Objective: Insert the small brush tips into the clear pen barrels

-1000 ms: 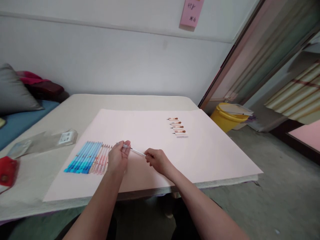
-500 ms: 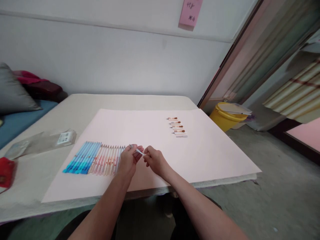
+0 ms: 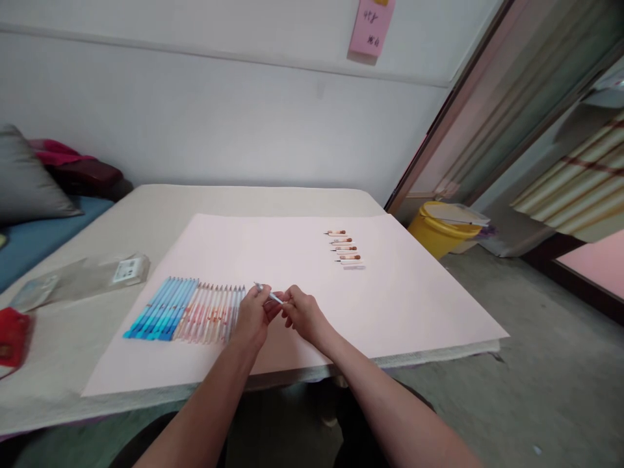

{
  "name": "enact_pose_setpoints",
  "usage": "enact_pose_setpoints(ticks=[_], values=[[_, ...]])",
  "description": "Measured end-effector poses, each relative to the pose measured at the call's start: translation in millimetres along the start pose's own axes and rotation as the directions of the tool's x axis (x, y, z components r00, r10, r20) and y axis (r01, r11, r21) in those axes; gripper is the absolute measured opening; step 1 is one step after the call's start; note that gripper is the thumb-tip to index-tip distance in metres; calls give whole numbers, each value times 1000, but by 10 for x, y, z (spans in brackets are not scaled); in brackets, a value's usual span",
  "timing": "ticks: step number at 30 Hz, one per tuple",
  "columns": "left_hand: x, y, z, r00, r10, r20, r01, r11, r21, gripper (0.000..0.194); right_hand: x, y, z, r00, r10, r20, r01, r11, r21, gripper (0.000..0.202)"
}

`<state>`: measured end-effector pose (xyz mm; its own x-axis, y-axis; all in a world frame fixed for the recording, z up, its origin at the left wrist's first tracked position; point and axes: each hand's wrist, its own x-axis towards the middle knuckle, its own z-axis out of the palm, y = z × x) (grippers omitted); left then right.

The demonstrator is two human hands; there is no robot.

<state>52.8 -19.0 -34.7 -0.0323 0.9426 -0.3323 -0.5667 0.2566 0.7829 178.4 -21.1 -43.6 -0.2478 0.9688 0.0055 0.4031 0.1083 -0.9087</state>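
Between both hands is a slim, pale pen (image 3: 275, 298), held at a slant above the pink sheet. My left hand (image 3: 253, 313) is closed round its upper left part, where a greyish tip sticks out past the fingers. My right hand (image 3: 305, 314) pinches the lower right end, and the fingers hide that end. Just left of my left hand lies a row of pale pens with reddish patterns (image 3: 208, 314). Against it lies a row of blue pens (image 3: 163, 309). Farther off to the right are several short pen parts with brown ends (image 3: 347, 249), set out in a column.
A pink sheet (image 3: 419, 305) covers much of the padded table (image 3: 253, 198). Clear plastic packaging (image 3: 88, 279) and a red object (image 3: 13, 338) lie at the left. A yellow bin (image 3: 431, 234) stands on the floor beyond the right edge. The white wall (image 3: 234, 123) bounds the back.
My left hand has tilted slightly, so more of the pen's greyish tip shows. Both hands have drawn a little closer together; the laid-out pens and parts stay put.
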Motion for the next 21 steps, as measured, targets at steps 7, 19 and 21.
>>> enact_pose_setpoints(ticks=[7, 19, 21], values=[[102, 55, -84, 997, -27, -66, 23, 998, -60, 10, 25, -80, 11, 995, 92, 40, -96, 991, 96, 5], [129, 68, -120, 989, -94, -114, 82, 990, -111, 6, 326, 507, -992, 904, 5, -428, -339, 620, -707, 28], [140, 53, -129, 989, -100, -107, 87, 989, -116, 6, 304, 691, -1091, 875, 59, -481, -434, 537, -724, 35]])
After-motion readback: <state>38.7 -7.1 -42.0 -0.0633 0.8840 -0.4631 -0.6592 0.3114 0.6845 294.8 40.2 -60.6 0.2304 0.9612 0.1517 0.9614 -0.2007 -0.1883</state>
